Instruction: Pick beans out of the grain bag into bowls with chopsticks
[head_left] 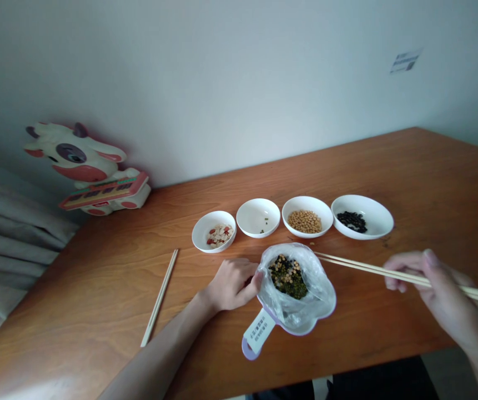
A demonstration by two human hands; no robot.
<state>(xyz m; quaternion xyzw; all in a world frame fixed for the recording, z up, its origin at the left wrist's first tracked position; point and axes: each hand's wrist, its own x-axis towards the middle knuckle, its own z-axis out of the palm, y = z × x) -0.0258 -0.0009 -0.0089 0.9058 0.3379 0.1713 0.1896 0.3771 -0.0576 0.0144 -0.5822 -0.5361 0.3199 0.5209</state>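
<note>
My left hand [235, 284] grips the near-left rim of a purple handled dish [305, 332], its fingers at the edge and partly hidden. A clear plastic bag [320, 289] lines the dish. Mixed beans [289, 276], green, black and yellow, lie in the bag. A white label [259, 331] with print is stuck on the handle. My right hand [444, 289] is closed around a pair of chopsticks [355, 265]. Their tips reach close to the dish's upper right, over the table, with no bean seen between them.
Behind the dish stand white bowls: one with pale and red pieces [214, 246], one with a few green beans [258, 234], one with yellow beans [306, 231], one with black beans [372, 232]. Other chopsticks [159, 298] lie left. A cow toy keyboard [97, 172] stands by the wall.
</note>
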